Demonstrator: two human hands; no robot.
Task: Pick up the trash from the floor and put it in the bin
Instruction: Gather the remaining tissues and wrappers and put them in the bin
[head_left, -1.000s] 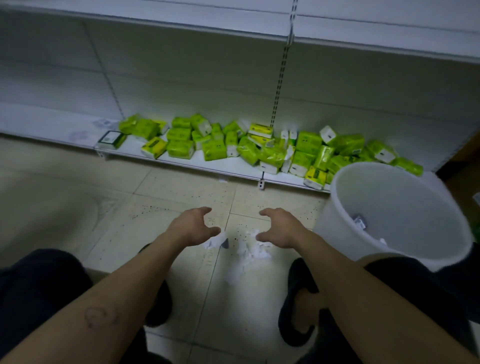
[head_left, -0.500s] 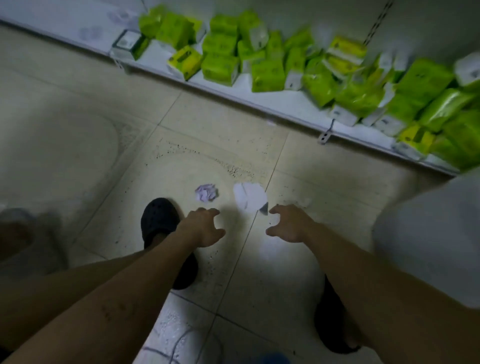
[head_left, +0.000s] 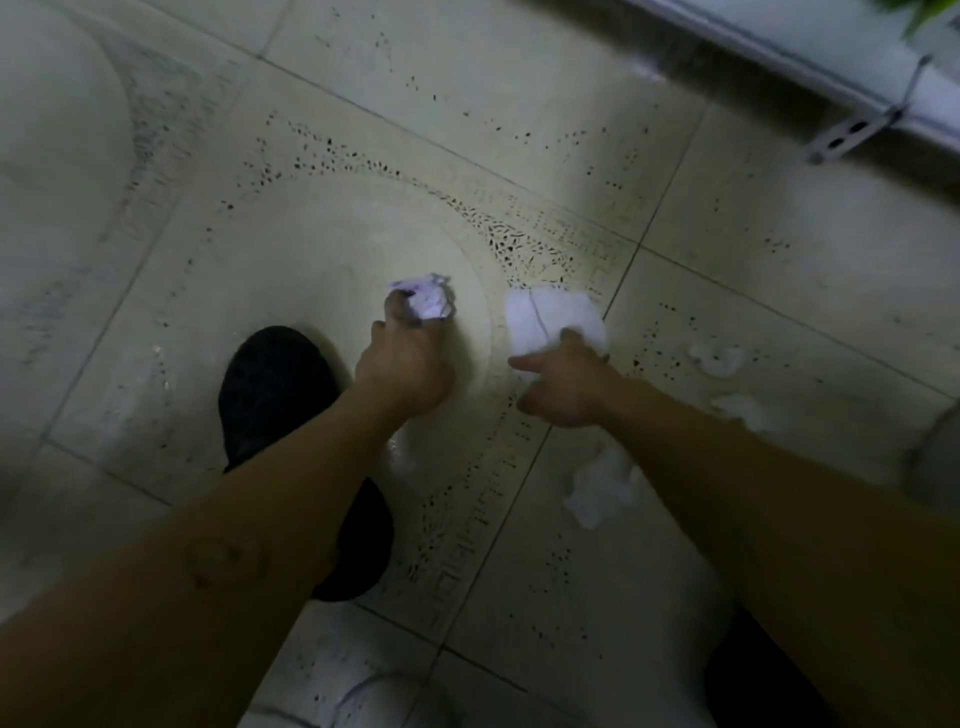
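My left hand (head_left: 402, 364) is low over the tiled floor with its fingers closed around a crumpled, pale purple paper ball (head_left: 431, 301). My right hand (head_left: 566, 384) rests its fingertips on the near edge of a flat white paper sheet (head_left: 550, 319) that lies on the floor; the grip on it is not clear. More white tissue scraps lie to the right, one crumpled piece (head_left: 600, 488) beside my right forearm and smaller bits (head_left: 719, 358) further out. The bin's pale wall (head_left: 935, 457) barely shows at the right edge.
My left foot in a black shoe (head_left: 291, 410) stands on the tile just left of my left arm. The white bottom shelf edge (head_left: 810, 67) with a metal bracket (head_left: 852, 132) runs across the top right corner.
The view has dropped close to the floor. Both hands have reached forward; the left has closed on the purple paper ball and the right now touches the white sheet.
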